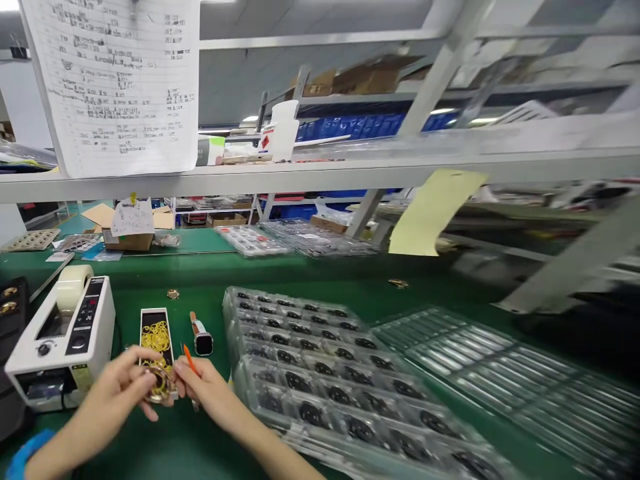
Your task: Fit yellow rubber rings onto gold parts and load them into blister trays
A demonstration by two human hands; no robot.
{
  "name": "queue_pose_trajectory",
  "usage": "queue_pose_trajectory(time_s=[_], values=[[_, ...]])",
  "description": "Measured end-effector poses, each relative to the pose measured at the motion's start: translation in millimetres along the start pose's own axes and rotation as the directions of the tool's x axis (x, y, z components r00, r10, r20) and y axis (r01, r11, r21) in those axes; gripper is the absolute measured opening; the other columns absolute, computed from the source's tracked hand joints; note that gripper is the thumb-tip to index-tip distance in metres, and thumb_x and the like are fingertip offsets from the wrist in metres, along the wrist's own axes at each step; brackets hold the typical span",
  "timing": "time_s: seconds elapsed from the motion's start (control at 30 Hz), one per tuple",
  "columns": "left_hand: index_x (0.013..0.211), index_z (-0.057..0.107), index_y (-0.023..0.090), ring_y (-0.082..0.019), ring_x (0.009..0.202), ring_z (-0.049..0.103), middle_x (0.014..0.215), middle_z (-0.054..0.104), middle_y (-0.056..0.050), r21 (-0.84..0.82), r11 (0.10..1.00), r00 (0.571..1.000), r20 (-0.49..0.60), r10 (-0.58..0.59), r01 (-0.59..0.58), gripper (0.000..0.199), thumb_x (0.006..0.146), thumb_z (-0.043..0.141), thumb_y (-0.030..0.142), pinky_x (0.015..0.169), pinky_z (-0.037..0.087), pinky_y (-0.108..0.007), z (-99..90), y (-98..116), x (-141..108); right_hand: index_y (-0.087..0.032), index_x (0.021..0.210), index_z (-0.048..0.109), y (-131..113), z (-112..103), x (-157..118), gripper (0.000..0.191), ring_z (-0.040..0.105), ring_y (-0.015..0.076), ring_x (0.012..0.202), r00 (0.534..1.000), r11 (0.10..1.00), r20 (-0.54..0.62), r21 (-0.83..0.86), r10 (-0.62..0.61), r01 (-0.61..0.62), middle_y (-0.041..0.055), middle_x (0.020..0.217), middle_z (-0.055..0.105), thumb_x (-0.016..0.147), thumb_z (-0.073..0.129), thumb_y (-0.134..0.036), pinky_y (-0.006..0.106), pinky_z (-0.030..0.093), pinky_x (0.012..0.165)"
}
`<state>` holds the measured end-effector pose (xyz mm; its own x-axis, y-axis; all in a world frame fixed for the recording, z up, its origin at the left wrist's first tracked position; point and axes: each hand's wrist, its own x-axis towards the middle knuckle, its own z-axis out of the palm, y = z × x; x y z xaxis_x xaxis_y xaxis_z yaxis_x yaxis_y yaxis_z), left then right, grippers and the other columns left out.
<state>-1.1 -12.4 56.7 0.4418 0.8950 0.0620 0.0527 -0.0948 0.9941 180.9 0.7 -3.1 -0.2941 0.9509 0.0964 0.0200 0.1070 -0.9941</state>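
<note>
My left hand [123,383] is closed on a round gold-coloured watch case [159,385], gripped by its edge between thumb and fingers. Right beside it, my right hand [203,383] pinches a thin tool with an orange handle [190,359], its fingers close to the case. Just behind both hands stands a narrow white box [167,317] with many yellow rings [156,335] in it; its near end is partly hidden by my hands. A smartwatch [203,343] with a brown and white strap lies on the green table to the right of the box.
At left stands a white tape dispenser [90,340]. Stacked clear trays of black round parts [320,367] fill the middle right, with an empty clear tray [500,373] beyond. A shelf edge [300,175] crosses above, bearing a handwritten sheet [120,87] and a yellow note [430,213].
</note>
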Motion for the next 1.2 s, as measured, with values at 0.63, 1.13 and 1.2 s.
queue_pose_trajectory(time_s=[0.63,1.13,1.2], values=[[0.112,0.058,0.017,-0.021,0.088,0.070,0.090,0.072,-0.004,-0.519,0.837,0.957,-0.111,-0.269,0.175,0.048,0.067,0.075,0.021,0.097,0.050,-0.039,11.9,-55.4,19.2,-0.018,0.084,0.068,8.4,-9.9,-20.3,0.062,0.045,0.0135,0.054,0.966,0.991,-0.241,0.075,-0.092,0.113,-0.0005,0.059,0.043,0.086,0.033,-0.069,0.027,0.044,0.049],[0.115,0.064,0.017,-0.023,0.094,0.068,0.089,0.071,-0.004,-0.550,0.830,0.974,-0.129,-0.188,0.087,0.042,0.073,0.068,0.019,0.097,0.048,-0.043,13.6,-45.1,15.2,-0.021,0.080,0.068,2.1,-3.7,-30.1,0.023,0.063,0.0165,0.065,0.909,0.899,-0.173,-0.300,-0.380,0.318,0.0045,0.072,0.067,0.091,0.050,-0.030,0.027,0.051,0.057],[0.117,0.063,0.017,-0.025,0.096,0.068,0.085,0.072,-0.004,-0.565,0.819,0.978,-0.099,-0.186,0.098,0.043,0.074,0.067,0.019,0.095,0.049,-0.042,12.6,-46.0,14.9,-0.021,0.086,0.068,2.8,-5.6,-29.3,0.020,0.065,0.0164,0.068,0.882,0.845,-0.112,-0.362,-0.458,0.393,0.0046,0.075,0.068,0.091,0.049,-0.024,0.027,0.053,0.059]])
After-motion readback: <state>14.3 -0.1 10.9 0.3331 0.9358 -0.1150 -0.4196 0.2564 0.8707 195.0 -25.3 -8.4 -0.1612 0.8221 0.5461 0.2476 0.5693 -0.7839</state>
